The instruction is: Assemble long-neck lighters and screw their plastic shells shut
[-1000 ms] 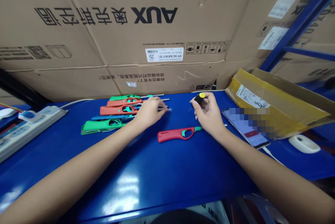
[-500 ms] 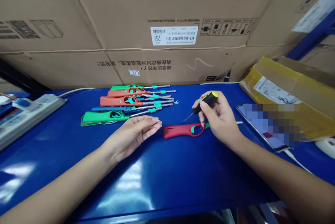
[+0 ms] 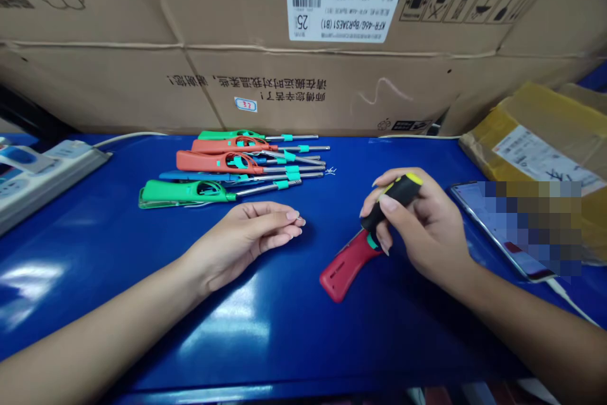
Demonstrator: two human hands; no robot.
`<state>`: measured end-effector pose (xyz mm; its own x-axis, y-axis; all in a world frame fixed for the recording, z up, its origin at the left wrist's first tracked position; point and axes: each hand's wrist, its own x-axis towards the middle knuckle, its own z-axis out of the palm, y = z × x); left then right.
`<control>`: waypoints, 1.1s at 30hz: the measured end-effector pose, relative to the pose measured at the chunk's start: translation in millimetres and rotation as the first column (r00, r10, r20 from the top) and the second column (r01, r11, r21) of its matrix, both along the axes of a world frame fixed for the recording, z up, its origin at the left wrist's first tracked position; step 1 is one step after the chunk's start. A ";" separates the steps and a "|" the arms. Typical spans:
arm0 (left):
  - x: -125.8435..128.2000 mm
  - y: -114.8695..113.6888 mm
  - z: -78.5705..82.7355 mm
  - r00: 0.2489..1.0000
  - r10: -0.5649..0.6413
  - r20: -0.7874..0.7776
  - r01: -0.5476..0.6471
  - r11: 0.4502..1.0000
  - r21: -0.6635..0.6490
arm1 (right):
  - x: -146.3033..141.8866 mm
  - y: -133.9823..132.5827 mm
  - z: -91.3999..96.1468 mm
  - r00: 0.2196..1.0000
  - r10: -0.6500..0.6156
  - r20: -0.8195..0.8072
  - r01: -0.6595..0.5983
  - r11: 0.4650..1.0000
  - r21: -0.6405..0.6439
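My right hand (image 3: 422, 222) grips a small screwdriver (image 3: 393, 199) with a black and yellow handle. The same hand's lower fingers hook the trigger end of a red stick lighter (image 3: 348, 263), whose handle points toward me on the blue table (image 3: 294, 329). My left hand (image 3: 246, 237) lies palm up on the table, fingers loosely stretched, holding nothing. It rests just in front of a row of several green, red and blue stick lighters (image 3: 222, 171). A few tiny metal bits (image 3: 331, 170) lie beside their tips.
Large cardboard boxes (image 3: 303, 45) wall off the back of the table. A white power strip (image 3: 42, 171) lies at the far left. A phone (image 3: 497, 222) and a yellow-taped cardboard parcel (image 3: 540, 152) sit at the right.
My left hand left the lighter row, turned palm up and settled on the table. My right hand swung the red lighter round so its handle points toward me. The view tilted down.
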<state>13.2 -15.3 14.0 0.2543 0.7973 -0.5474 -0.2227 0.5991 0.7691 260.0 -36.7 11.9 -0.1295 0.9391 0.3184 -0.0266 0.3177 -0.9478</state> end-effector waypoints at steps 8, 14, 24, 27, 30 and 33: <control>2.8 -3.5 -0.8 1.000 -0.010 -0.022 0.011 0.997 0.074 | 15.3 9.9 14.3 0.981 -0.171 -0.087 0.177 0.982 0.060; 5.5 -6.5 -9.0 0.998 -0.028 -0.051 0.039 0.969 0.242 | 23.5 22.7 12.7 0.999 0.022 0.035 -0.014 0.978 -0.210; 7.1 -11.2 -8.6 0.980 -0.133 -0.148 0.166 0.957 0.240 | 12.8 25.1 -5.6 0.974 0.163 0.155 -0.088 0.911 -0.404; 8.6 -12.2 -8.0 0.979 -0.115 -0.165 0.153 0.959 0.239 | 6.9 19.6 -3.7 0.979 0.098 0.180 -0.007 0.894 -0.447; 10.1 -13.5 -7.7 0.983 -0.095 -0.156 0.130 0.963 0.237 | 3.6 12.8 -0.4 0.975 0.067 0.212 0.035 0.897 -0.441; 11.4 -15.1 -8.1 0.990 -0.102 -0.101 0.123 0.965 0.232 | 2.9 6.9 2.9 0.985 0.071 0.156 0.000 0.910 -0.414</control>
<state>24.6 -30.3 5.9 0.3095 0.8757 -0.3705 -0.0902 0.4150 0.9054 262.9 -29.8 14.8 -0.1824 0.9755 -0.1231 0.1365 -0.0989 -0.9857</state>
